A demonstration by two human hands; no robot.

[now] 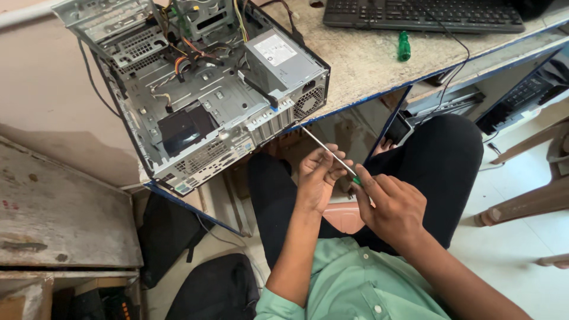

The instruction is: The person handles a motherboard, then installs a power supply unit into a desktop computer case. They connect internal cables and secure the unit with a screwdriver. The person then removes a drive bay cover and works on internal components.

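Seen from the head camera, the person sits with both hands raised over their lap, working a long screwdriver between them. The right hand is curled around the green handle, of which only a sliver shows at the thumb, so the handle is gripped inside the closed fist. The left hand has its fingers bent around the thin metal shaft partway along, pinching it lightly, though exactly which fingertips touch the shaft is hard to make out from this angle. The shaft slants up and to the left, and its tip ends just below the rear corner of an open desktop computer case, near the edge of the table; whether the tip touches the case cannot be told. The case lies on its side on a worn tabletop, its cover off, showing the grey power supply, coloured cables and bare metal tray. Further back on the same table sit a black keyboard and a small green-handled tool, well apart from the hands. The person wears a pale green shirt and dark trousers, and a dark bag lies on the floor beside the left knee
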